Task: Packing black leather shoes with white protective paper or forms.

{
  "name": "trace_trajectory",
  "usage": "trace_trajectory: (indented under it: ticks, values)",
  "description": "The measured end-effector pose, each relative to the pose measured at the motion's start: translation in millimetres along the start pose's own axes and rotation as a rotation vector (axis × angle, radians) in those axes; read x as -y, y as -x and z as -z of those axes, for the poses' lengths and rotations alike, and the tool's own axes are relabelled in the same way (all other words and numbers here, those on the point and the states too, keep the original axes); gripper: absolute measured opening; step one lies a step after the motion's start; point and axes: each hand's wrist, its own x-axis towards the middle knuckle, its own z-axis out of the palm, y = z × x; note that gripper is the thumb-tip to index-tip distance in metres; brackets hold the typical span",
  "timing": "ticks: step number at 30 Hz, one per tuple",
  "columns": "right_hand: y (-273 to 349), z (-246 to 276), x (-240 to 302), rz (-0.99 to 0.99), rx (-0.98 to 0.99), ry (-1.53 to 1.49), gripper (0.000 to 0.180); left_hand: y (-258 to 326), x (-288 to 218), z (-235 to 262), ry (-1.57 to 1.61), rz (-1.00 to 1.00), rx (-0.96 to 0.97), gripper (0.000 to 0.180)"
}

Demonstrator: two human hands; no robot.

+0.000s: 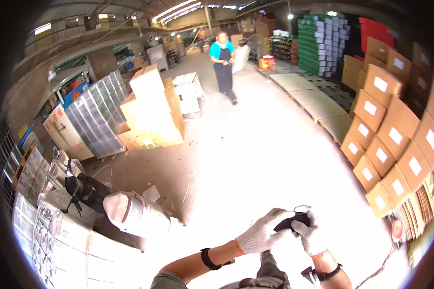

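In front of my body, both hands wear white knit gloves and hold one small, dark, glossy object [290, 222]; its kind is hard to tell. My left hand [261, 234] reaches in from the left with its fingers closed around that object's near side. On the other side, my right hand [315, 236] grips it with the thumb laid across the front. The gloved fingers cover part of the object. Dark straps circle both of my wrists. Below the hands, the bright floor washes out much of the detail.
Stacked cartons [381, 156] line the right, with flat mats [313, 98] beyond. A person [222, 62] in a dark apron stands on the aisle ahead. Large boxes [152, 108], wrapped goods [96, 118] and a wrapped roll [130, 212] are at left.
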Motion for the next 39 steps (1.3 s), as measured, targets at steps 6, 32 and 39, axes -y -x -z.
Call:
trace_trajectory:
  ticks: [6, 32, 39]
  values:
    - [-337, -20, -52, -0.323, 0.305, -0.001, 0.052, -166, 201, 144, -0.393, 0.393, 0.127, 0.057]
    - [-1528, -273, -34, 0.042, 1.261, 0.688, 0.041, -925, 944, 862, 0.889, 0.887, -0.728, 0.041]
    - [-1822, -360, -10, 0.241, 1.409, 0.699, 0.027, -1050, 1114, 1038, 1.068, 0.99, -0.883, 0.038]
